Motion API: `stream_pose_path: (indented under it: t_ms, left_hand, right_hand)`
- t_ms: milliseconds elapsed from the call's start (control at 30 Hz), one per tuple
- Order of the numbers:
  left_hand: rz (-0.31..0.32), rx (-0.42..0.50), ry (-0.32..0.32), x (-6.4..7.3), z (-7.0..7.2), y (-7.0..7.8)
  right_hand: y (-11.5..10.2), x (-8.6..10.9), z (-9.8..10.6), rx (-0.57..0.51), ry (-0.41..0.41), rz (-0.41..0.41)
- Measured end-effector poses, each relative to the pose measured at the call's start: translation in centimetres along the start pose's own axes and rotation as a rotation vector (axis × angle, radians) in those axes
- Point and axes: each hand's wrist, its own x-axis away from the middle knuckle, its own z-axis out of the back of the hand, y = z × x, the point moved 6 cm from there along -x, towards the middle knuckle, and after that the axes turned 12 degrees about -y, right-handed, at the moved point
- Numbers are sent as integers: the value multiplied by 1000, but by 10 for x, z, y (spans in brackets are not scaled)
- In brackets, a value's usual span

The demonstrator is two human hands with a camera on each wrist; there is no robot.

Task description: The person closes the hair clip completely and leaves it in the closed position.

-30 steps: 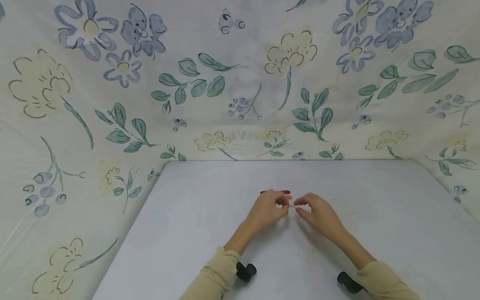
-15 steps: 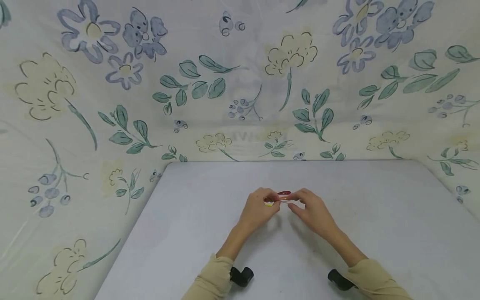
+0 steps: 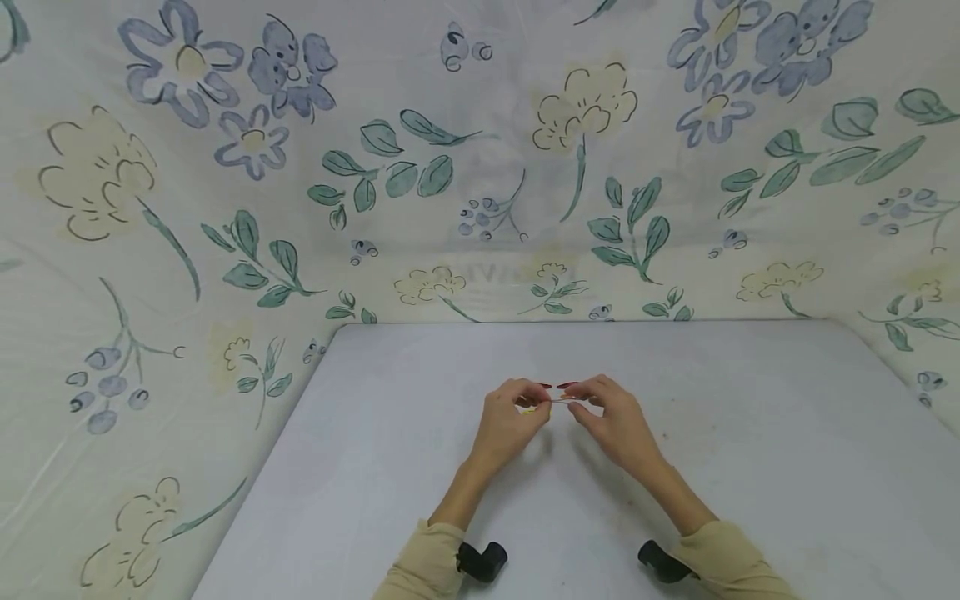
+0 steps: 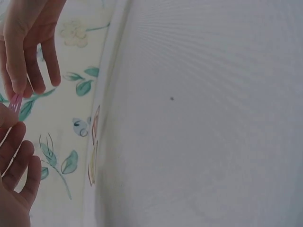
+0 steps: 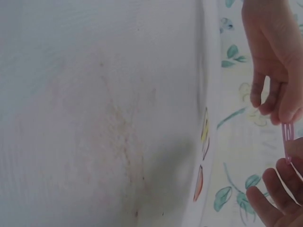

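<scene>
A small slotted pink hair clip [image 5: 288, 134] is held up between the two hands, above the table. My left hand [image 3: 504, 425] pinches one end of it between thumb and forefinger. With its thumb and fingertips, my right hand [image 3: 617, 421] pinches the other end. The left wrist view shows the same pink clip [image 4: 16, 102] between both sets of fingertips. The remaining fingers of both hands are spread loosely. Beyond the hands lie a red clip [image 3: 567, 385], a yellow clip [image 5: 205, 126] and an orange clip [image 5: 199, 183] on the table, partly hidden in the head view.
A white table [image 3: 405, 400] spreads under both hands, with small dark specks on it. Floral cloth [image 3: 480, 167] hangs behind and at the sides. Black wrist cameras [image 3: 482, 562] sit by the beige sleeves.
Both hands have shifted left together, the pink clip staying between them. Part of the yellow clip now shows through the left hand's finger gap. The red clips are partly covered by the fingers.
</scene>
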Motion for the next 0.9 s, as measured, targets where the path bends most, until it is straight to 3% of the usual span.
stream_pose_path:
  t_ms: [367, 900]
  left_hand:
    - [33, 51, 10, 2, -3, -6]
    - [9, 20, 26, 4, -2, -5]
  right_hand:
    - [2, 2, -8, -46, 38, -23]
    - [0, 3, -9, -28, 40, 7]
